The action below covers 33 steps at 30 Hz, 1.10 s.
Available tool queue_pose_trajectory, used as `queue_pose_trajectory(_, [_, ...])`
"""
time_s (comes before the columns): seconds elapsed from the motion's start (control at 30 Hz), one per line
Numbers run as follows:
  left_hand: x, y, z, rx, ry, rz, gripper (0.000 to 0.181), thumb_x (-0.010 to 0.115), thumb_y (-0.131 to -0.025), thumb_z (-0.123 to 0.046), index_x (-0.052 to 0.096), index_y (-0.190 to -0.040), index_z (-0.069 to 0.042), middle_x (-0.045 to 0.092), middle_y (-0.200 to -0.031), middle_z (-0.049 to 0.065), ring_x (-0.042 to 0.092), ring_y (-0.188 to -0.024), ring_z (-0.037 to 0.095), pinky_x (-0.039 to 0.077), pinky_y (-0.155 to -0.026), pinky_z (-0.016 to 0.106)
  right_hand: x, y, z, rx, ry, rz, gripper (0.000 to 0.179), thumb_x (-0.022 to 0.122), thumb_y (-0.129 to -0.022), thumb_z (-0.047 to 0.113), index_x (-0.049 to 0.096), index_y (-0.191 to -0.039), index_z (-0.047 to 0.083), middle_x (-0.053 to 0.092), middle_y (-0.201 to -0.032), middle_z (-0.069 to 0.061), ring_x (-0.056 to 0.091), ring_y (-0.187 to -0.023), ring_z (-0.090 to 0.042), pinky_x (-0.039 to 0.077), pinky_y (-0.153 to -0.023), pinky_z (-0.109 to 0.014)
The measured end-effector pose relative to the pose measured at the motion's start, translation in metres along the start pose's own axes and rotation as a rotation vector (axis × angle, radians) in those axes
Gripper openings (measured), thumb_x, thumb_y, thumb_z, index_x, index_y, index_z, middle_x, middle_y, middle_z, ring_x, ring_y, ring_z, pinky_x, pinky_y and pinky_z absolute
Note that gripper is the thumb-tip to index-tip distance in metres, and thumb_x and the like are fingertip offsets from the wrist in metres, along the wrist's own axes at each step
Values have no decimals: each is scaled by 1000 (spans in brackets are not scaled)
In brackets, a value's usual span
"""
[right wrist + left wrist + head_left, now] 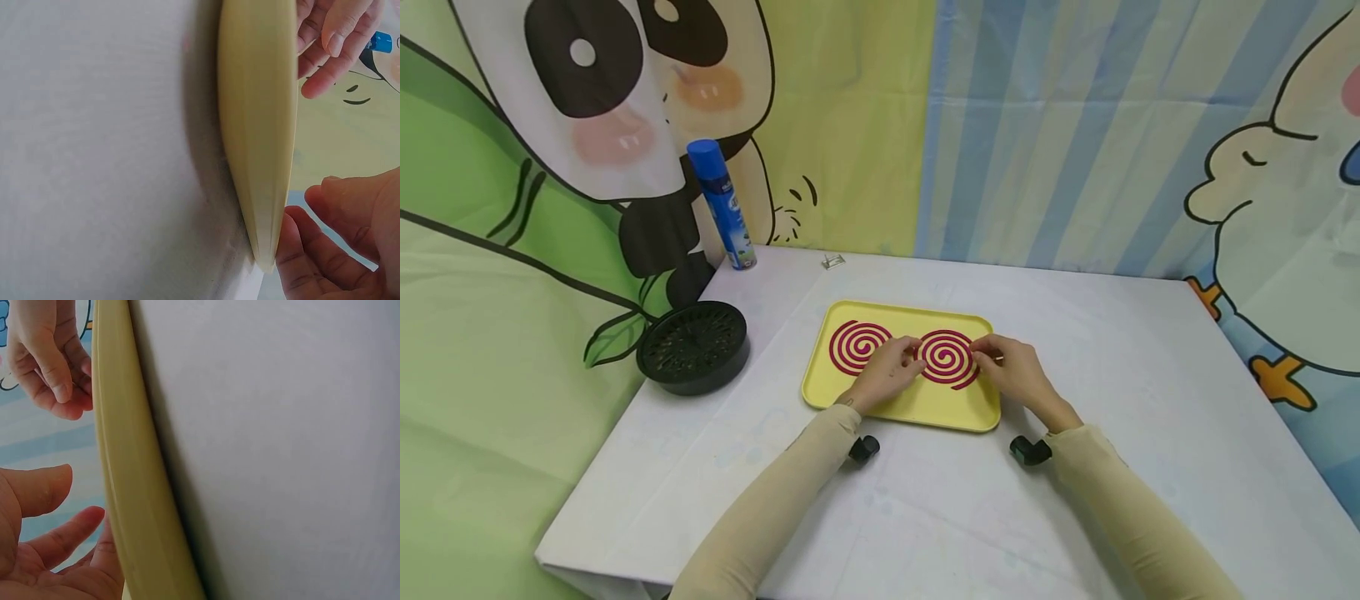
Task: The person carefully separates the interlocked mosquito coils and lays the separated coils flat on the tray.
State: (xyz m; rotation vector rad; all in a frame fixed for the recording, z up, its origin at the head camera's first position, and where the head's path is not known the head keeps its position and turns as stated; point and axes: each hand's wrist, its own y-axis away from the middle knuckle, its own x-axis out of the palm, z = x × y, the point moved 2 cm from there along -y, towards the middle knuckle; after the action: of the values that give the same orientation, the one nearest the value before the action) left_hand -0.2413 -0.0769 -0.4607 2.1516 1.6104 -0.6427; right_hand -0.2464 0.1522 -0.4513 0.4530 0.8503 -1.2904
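Observation:
Two dark-red mosquito coils lie side by side on a yellow tray. The left coil is partly covered by my left hand, whose fingertips reach the left edge of the right coil. At that coil's right edge is my right hand. In the left wrist view, the left thumb stands apart from the fingers. A similar gap shows between right thumb and fingers in the right wrist view. The tray's side hides the coils from both wrist cameras.
A black round container with a slotted top stands at the table's left edge. Behind it is a blue spray can. A small metal piece lies near the back edge of the white-covered table. Printed curtains hang behind.

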Motion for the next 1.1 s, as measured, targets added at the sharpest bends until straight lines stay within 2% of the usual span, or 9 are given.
queue_pose_trajectory(0.3, [1,4,-2,-10,1,-3,44,63,-100,-18,56,-141,-2,64,-120,10,57,-96,18,49,-79,28,1,2,-1,5,-3,15,18,64,-100,16,71,-113,5,73,-108,-11,70,-102,-29,59,-89,-45])
queue_pose_trajectory(0.7, [4,5,-3,-24,24,-30,44,64,-100,-17,56,-141,-3,63,-108,6,56,-86,16,47,-69,25,0,5,2,9,0,20,19,63,-100,16,71,-114,4,72,-109,-12,69,-104,-29,58,-92,-46])
queue_pose_trajectory(1.1, [5,6,-4,-44,45,-41,45,63,-100,-17,55,-142,-3,63,-111,8,55,-85,16,46,-70,26,-3,4,0,-11,-25,11,19,64,-100,15,71,-114,3,72,-110,-12,70,-105,-29,58,-93,-45])
